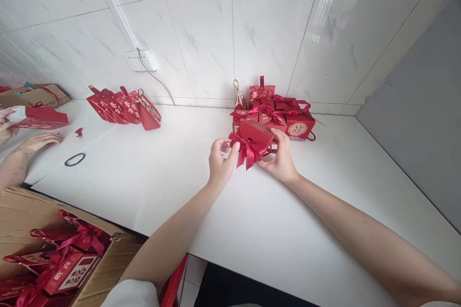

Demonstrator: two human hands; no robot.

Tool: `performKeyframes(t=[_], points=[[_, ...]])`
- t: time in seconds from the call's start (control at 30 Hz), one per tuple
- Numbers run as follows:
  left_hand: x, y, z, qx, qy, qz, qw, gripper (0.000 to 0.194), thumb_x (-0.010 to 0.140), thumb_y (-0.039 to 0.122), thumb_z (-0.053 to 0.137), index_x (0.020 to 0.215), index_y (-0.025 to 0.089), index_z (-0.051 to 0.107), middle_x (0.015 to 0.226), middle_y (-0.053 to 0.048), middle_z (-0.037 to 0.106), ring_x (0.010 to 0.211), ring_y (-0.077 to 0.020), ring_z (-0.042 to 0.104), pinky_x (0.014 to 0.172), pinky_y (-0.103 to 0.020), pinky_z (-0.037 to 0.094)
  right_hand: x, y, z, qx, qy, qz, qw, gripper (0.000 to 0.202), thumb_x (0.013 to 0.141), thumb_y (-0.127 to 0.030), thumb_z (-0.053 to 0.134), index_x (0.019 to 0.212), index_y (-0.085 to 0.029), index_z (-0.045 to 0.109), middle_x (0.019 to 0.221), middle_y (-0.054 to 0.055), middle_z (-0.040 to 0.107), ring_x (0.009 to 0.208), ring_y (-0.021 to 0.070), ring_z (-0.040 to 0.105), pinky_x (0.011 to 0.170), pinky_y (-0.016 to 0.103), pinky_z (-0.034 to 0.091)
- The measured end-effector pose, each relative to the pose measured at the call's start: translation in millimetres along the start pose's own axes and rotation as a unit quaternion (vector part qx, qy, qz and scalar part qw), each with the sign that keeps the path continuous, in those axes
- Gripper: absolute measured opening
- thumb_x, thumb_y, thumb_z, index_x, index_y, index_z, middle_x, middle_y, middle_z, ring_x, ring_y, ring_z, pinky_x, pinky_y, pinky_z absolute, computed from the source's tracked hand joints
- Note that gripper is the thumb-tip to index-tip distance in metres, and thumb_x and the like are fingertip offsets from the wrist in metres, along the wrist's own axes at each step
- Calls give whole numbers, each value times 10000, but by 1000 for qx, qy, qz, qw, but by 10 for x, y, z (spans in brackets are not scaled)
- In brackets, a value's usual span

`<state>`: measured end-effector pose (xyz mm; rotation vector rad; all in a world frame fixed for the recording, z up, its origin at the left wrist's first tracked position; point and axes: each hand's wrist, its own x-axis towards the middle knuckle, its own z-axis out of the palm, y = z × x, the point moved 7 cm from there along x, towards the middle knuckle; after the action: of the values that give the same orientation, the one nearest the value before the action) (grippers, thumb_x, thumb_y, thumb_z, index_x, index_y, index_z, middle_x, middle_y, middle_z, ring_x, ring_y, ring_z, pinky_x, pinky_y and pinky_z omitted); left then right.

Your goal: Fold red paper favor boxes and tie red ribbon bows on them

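Note:
Between my hands a red gift box (256,133) with a dark pink ribbon bow (248,147) is held tilted above the white table. My left hand (222,160) pinches the bow's left side, thumb in front. My right hand (281,158) grips the box from the right, with some fingers hidden behind and under it. Just behind the held box, several red gift boxes (300,127) with bows and gold print stand close together against the wall.
Several red gift boxes (124,108) lean in a row at the back left. A black ring (75,159) lies on the white table (162,177). A co-worker's hands (39,141) are beside another red box (45,118). At lower left, a cardboard carton (104,254) holds bowed boxes.

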<state>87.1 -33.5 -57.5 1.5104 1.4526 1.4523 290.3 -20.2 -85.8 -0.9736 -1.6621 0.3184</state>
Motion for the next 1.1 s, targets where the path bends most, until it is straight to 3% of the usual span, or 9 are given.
performKeyframes(t=[0.17,0.33,0.5,0.6,0.67,0.73,0.83,0.9,1.1], points=[[151,-122,-67,-87,-40,-63,993,376,781,522,673,986,214,608,1085,-65,638,1035,-210,581,901,-338,430,-41,-2,68,62,-26,39,997,965,617,-270,797,1429,-272,276,1425,168,309,1209,314,490,763,409,605],[191,-144,20,-122,-243,-110,956,478,847,588,547,1174,245,606,1245,-86,626,1176,-267,565,976,-412,421,-70,15,211,152,-144,98,973,827,669,-322,805,1362,-213,368,1312,149,523,1140,283,576,957,471,509],[280,-40,-188,-98,-159,-62,981,388,850,558,554,1075,261,663,1230,-61,644,1208,-255,548,1024,-389,388,-68,-59,218,154,-350,91,919,910,680,-380,818,1448,-220,355,1453,152,463,1305,307,479,1092,512,386],[220,91,-162,-84,-182,-35,979,246,827,454,620,878,226,698,1227,-64,636,1184,-258,553,997,-373,409,6,-165,51,95,-433,63,894,997,655,-412,832,1493,-279,307,1486,128,435,1358,334,424,1080,532,396],[169,161,-132,-55,-196,-33,979,199,808,411,644,790,218,690,1237,-60,622,1167,-263,555,973,-378,426,134,-278,-113,73,-401,58,911,939,699,-446,793,1488,-301,304,1444,129,478,1292,336,499,982,503,486],[130,230,-97,-10,-212,-20,977,143,790,373,666,799,233,691,1234,-49,616,1175,-264,544,985,-388,420,264,-451,-264,72,-314,55,945,700,815,-462,687,1420,-291,378,1301,115,588,1144,290,600,884,435,532],[107,303,-41,52,-234,10,971,98,802,323,645,844,255,702,1239,-47,598,1203,-265,523,991,-395,420,311,-702,-369,-21,-172,63,983,280,885,-482,595,1018,-241,545,842,48,669,742,205,632,669,336,511],[114,323,-18,82,-236,31,968,97,808,283,625,855,263,708,1248,-44,584,1219,-263,515,1007,-399,413,209,-849,-208,-90,-209,50,972,282,884,-500,579,839,-231,509,736,21,631,607,169,576,575,304,453],[101,308,41,105,-250,76,959,112,773,201,626,833,244,710,1252,-59,579,1233,-281,505,1055,-432,385,19,-914,37,-198,-240,22,950,133,913,-301,486,804,-228,464,734,13,633,500,135,490,489,274,336]])
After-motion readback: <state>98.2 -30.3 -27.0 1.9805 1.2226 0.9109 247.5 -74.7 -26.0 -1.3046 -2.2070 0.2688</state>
